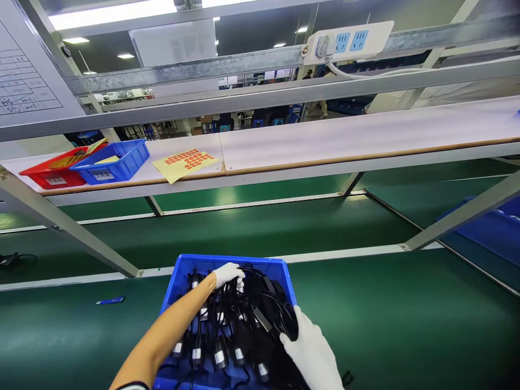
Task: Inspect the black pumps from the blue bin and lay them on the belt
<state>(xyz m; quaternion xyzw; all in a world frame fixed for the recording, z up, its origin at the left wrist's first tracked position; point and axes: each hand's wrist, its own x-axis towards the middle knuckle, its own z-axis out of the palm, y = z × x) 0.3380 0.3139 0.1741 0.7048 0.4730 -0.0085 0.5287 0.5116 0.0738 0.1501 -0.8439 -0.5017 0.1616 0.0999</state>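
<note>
A blue bin [233,260] on the green bench holds many black cables and black cylindrical parts [220,355] with white labels. Reaching over its left side, my left hand [230,275] wears a white glove; its fingers are bent down among the cables near the bin's far side, and what they hold is hidden. My right hand [311,346], also in a white glove, is at the bin's right edge, with thumb and fingers apart around black items there. A dark rectangular piece [262,319] lies on top of the cables between the hands.
A blue cutter-like tool [110,300] lies left of the bin. On the shelf [284,143] are a red tray [57,176], a blue tray [117,168] and a sheet of red stickers [187,162]. A power strip [349,43] hangs above. Slanted metal posts flank the bench.
</note>
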